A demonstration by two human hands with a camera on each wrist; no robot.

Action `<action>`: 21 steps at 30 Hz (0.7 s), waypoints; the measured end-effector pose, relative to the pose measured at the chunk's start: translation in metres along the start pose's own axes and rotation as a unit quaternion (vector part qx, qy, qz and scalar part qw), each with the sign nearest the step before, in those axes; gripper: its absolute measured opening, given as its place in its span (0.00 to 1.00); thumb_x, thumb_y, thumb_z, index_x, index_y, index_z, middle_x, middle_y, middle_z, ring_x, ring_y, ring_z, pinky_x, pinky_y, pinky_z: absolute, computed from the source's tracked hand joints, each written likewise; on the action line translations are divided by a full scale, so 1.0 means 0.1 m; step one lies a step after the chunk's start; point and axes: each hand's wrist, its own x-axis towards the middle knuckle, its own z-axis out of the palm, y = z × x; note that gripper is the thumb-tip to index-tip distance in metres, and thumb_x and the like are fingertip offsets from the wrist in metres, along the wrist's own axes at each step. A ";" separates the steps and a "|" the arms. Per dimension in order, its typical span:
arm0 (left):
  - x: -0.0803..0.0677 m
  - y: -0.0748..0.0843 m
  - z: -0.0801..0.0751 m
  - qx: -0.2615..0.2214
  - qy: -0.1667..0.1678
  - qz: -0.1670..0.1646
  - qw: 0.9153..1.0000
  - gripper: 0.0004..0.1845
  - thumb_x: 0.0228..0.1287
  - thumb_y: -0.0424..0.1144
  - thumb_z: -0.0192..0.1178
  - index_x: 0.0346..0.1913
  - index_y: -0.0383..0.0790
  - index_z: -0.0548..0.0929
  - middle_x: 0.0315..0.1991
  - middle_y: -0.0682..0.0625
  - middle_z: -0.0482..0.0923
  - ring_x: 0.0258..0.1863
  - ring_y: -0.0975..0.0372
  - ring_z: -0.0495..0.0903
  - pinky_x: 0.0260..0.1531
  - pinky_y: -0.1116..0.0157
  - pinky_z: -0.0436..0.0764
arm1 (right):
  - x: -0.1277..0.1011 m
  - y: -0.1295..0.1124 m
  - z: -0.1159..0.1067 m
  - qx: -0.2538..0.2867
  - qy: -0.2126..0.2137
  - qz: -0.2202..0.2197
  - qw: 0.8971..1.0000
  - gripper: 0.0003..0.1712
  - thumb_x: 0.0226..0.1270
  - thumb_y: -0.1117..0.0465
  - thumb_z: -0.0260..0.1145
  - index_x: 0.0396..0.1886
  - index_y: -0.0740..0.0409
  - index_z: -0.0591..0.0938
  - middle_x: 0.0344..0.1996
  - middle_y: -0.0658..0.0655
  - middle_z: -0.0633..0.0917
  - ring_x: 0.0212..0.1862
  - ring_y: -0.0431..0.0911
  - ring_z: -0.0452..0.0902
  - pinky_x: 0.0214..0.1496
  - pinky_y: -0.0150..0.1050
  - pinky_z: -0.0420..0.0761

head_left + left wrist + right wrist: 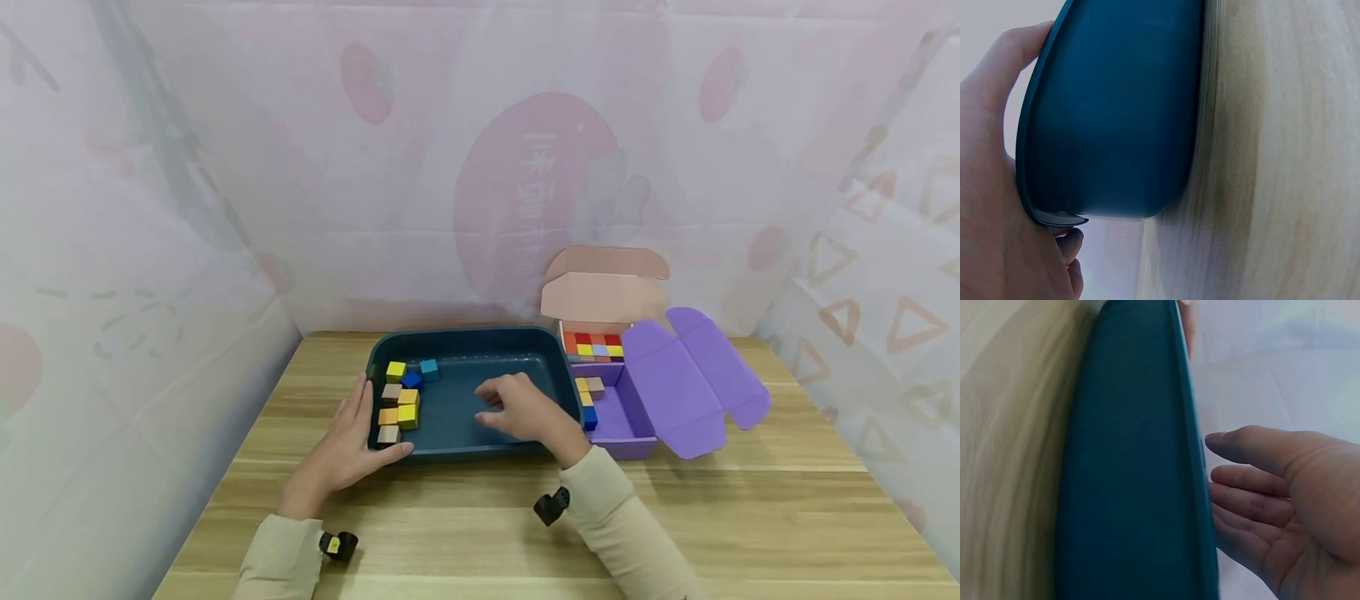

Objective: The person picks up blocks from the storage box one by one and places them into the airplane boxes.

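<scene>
A dark teal tray (465,335) lies on the table with several small wooden cubes along its left side. They are yellow, orange, blue and plain wood, among them a yellow cube (407,416) and a light blue cube (429,370). My left hand (339,446) rests against the tray's near left corner, fingers straight along the left wall and thumb at the front rim. Over the tray's right half hovers my right hand (517,408), its fingers loosely bent with nothing between them. In the right wrist view, thumb and fingers stand apart just past the tray's rim (1194,456).
Right of the tray stands an open purple box (637,417) with several cubes at its left side and its lid folded out rightward. Behind it, an open pink box (600,298) holds rows of coloured cubes. A printed cloth (375,208) hangs behind the wooden table (450,517).
</scene>
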 end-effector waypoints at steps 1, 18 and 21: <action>0.00 0.00 0.00 0.000 0.001 -0.001 1.000 0.71 0.61 0.77 0.62 0.86 0.35 0.33 0.88 0.43 0.23 0.85 0.32 0.38 0.79 0.28 0.48 | 0.03 -0.02 0.03 -0.002 -0.004 -0.002 1.000 0.23 0.74 0.58 0.72 0.64 0.63 0.84 0.59 0.63 0.88 0.58 0.53 0.88 0.62 0.48 0.88; 0.01 0.00 0.00 0.006 0.006 -0.001 1.000 0.70 0.62 0.75 0.63 0.86 0.33 0.36 0.88 0.40 0.26 0.84 0.30 0.40 0.76 0.26 0.52 | 0.50 -0.32 0.47 -0.032 -0.049 -0.021 0.998 0.25 0.75 0.57 0.71 0.67 0.61 0.82 0.61 0.59 0.88 0.59 0.48 0.88 0.60 0.38 0.88; 0.01 0.00 0.01 0.006 0.007 -0.001 1.000 0.70 0.62 0.75 0.63 0.86 0.33 0.36 0.88 0.40 0.27 0.84 0.30 0.40 0.76 0.26 0.53 | 0.57 -0.33 0.54 -0.044 -0.046 -0.026 0.998 0.24 0.75 0.57 0.71 0.66 0.61 0.83 0.60 0.59 0.88 0.58 0.47 0.88 0.59 0.37 0.88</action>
